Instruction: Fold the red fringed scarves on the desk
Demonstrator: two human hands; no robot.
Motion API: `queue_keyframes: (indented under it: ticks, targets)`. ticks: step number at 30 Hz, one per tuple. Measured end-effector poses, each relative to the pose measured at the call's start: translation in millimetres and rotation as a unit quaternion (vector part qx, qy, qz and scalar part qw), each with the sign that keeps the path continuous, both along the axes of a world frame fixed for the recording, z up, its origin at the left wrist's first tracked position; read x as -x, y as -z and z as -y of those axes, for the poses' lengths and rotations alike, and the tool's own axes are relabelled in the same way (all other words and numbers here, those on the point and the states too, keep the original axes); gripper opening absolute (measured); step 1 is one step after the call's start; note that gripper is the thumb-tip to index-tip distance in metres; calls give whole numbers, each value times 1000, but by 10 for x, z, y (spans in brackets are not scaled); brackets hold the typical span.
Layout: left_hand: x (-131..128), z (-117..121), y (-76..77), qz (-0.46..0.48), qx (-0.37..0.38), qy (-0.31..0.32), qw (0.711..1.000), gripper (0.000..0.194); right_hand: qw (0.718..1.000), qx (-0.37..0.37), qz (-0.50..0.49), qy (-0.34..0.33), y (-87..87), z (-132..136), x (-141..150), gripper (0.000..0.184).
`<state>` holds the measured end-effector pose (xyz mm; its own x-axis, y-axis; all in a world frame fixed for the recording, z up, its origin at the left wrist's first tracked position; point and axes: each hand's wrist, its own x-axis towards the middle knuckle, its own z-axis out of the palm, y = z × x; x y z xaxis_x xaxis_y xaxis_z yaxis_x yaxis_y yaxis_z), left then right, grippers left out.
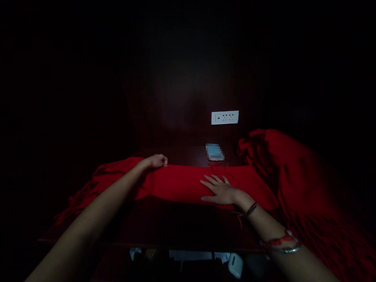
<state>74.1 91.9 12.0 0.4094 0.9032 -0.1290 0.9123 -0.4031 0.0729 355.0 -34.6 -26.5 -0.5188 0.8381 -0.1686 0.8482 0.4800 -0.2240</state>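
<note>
A red fringed scarf (180,183) lies stretched sideways across the dark tabletop, its fringe spilling out at the left end. At the scarf's far edge, my left hand (157,161) is closed, with its curled fingers on the cloth; the fingertips are partly hidden. My right hand (218,189) rests flat on the scarf, fingers spread and holding nothing. Thin red strands stick out beyond the cloth near this hand. To the right, more red fringed cloth (301,175) is heaped up and hangs down; whether it joins the flat piece I cannot tell.
Behind the scarf lies a flat, light-blue pixelated object (215,151). A white socket panel (224,117) is on the dark back wall. Below the tabletop's front edge (158,245), an open shelf holds pale papers (191,255) and a small white case (235,265). The surroundings are very dark.
</note>
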Motion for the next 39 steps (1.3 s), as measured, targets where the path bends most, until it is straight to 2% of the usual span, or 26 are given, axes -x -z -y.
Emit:
queue_keyframes:
  ticks: [3, 7, 9, 12, 14, 16, 19, 22, 24, 26, 27, 29, 31, 32, 35, 39]
  targets:
    - [-39, -43, 6, -6, -84, -14, 996, 19, 1000, 5, 0, -6, -1, -1, 6, 82]
    - [-218, 38, 163, -13, -156, -11, 988, 29, 1000, 4, 2, 1, 4, -3, 7, 83]
    - [-274, 142, 257, -12, -209, 20, 978, 31, 1000, 3, 3, 7, 2, -2, -1, 82]
    - [-218, 339, 375, 19, -255, 125, 959, 28, 1000, 3, 5, 15, -8, -6, -21, 82]
    - [-91, 459, 429, 42, -206, 197, 958, 30, 1000, 4, 5, 16, -10, -14, -36, 81]
    - [63, 538, 441, 38, -135, 226, 964, 36, 1000, 5, 4, 16, -2, -21, -48, 81]
    - [210, 556, 346, 0, -43, 190, 981, 45, 1000, 4, 6, 18, 2, -13, -54, 81]
    - [155, 482, 169, -35, 47, 166, 984, 50, 1000, 10, 13, 19, -80, 11, -38, 81]
    - [35, 409, 76, -30, 38, 150, 987, 42, 999, 29, 32, 19, -195, 12, 2, 83]
    - [-96, 337, 33, -29, -12, 113, 993, 33, 997, 43, 61, 26, -317, -13, 78, 80]
    - [-153, 307, 29, -38, -30, 93, 994, 32, 997, 28, 66, 33, -362, -36, 129, 76]
    - [-234, 271, 34, -73, -35, 65, 995, 29, 997, -61, 33, 42, -386, -95, 241, 65]
    - [-274, 276, 31, -100, -17, 54, 993, 32, 986, -163, -38, 17, -311, -160, 342, 58]
    - [-281, 293, 22, -109, -6, 49, 993, 36, 980, -187, -67, -7, -243, -189, 380, 57]
    - [-261, 359, -28, -139, 63, 29, 988, 54, 986, -138, -70, -61, -8, -249, 430, 61]
    - [-127, 359, -85, -161, 181, -24, 970, 79, 993, -91, -46, -59, 158, -268, 406, 66]
